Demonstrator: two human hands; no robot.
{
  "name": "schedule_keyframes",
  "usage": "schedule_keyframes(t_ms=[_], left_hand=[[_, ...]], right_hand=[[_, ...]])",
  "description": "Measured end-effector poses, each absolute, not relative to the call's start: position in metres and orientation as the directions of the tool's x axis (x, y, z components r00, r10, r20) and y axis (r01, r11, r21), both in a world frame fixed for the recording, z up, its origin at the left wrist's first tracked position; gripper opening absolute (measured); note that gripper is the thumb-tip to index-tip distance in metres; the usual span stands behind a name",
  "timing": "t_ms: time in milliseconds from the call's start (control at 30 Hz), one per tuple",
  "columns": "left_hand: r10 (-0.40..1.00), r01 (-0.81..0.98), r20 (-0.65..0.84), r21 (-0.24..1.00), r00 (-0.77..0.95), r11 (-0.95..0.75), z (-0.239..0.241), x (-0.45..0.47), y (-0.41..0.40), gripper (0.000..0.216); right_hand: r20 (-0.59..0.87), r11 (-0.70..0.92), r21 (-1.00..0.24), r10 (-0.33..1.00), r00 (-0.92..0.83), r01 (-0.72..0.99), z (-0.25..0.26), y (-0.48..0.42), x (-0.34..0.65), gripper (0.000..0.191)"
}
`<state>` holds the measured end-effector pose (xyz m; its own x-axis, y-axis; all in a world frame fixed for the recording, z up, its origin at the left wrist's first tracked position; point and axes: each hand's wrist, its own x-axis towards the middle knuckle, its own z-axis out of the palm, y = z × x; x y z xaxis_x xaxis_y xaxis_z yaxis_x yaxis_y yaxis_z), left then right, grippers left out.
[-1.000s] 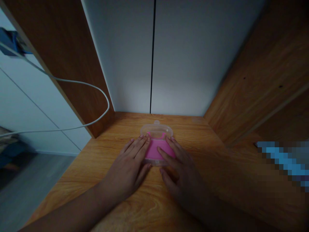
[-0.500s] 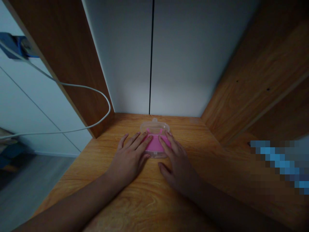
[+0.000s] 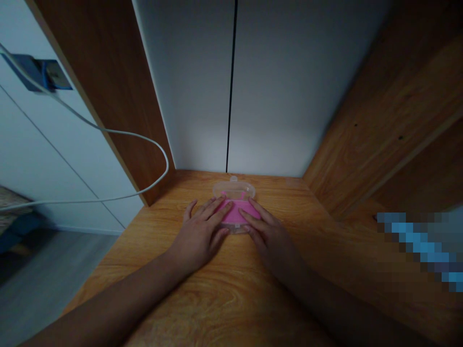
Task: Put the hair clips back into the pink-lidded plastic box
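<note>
A clear plastic case (image 3: 234, 185) lies on the wooden tabletop with two see-through rounded parts showing, one at its far side and one at its near side. Over its middle is a flat, bright pink piece (image 3: 236, 212); I cannot tell what kind of thing it is. My left hand (image 3: 198, 231) rests on the left side of the pink piece, fingers stretched out and spread, thumb at the case's near edge. From the right, my right hand (image 3: 271, 238) lays its spread fingertips on the pink piece, its thumb by the near edge. Neither hand is wrapped around anything.
A white cable (image 3: 167, 164) loops in from the left, in front of a wooden side panel (image 3: 108, 96). White panels (image 3: 195, 96) stand behind the tabletop (image 3: 217, 299). More wooden boards (image 3: 361, 149) rise at the right, above a pixelated blue patch.
My right thumb has moved up to the case's near edge, and the right fingers have shifted slightly on the pink piece. The whole view has shifted a little.
</note>
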<state>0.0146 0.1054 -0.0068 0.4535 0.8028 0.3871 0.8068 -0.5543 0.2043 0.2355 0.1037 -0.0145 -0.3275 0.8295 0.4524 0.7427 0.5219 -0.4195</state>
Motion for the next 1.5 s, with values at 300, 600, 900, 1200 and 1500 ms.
schedule_keyframes(t_ms=[300,600,900,1200,1500], left_hand=[[0.777,0.695,0.588,0.462,0.225,-0.551,0.015,-0.035,0.118,0.028],[0.721,0.635,0.184,0.365,0.668,-0.681,0.015,-0.056,0.136,0.016],[0.71,0.573,0.22,0.456,0.669,-0.681,0.004,-0.049,0.134,0.005],[0.708,0.476,0.332,0.558,0.623,-0.68,-0.002,-0.044,0.134,0.012],[0.736,0.492,0.355,0.568,0.576,-0.659,0.001,-0.045,0.136,0.011]], right_hand=[[0.466,0.517,-0.531,0.84,-0.278,0.671,-0.016,0.103,0.239,0.037],[0.526,0.532,-0.58,0.823,-0.214,0.617,-0.015,0.097,0.237,0.043],[0.542,0.534,-0.613,0.82,-0.182,0.582,-0.015,0.095,0.235,0.044],[0.529,0.523,-0.643,0.832,-0.17,0.56,-0.015,0.096,0.235,0.045],[0.521,0.518,-0.659,0.837,-0.166,0.545,-0.016,0.097,0.235,0.047]])
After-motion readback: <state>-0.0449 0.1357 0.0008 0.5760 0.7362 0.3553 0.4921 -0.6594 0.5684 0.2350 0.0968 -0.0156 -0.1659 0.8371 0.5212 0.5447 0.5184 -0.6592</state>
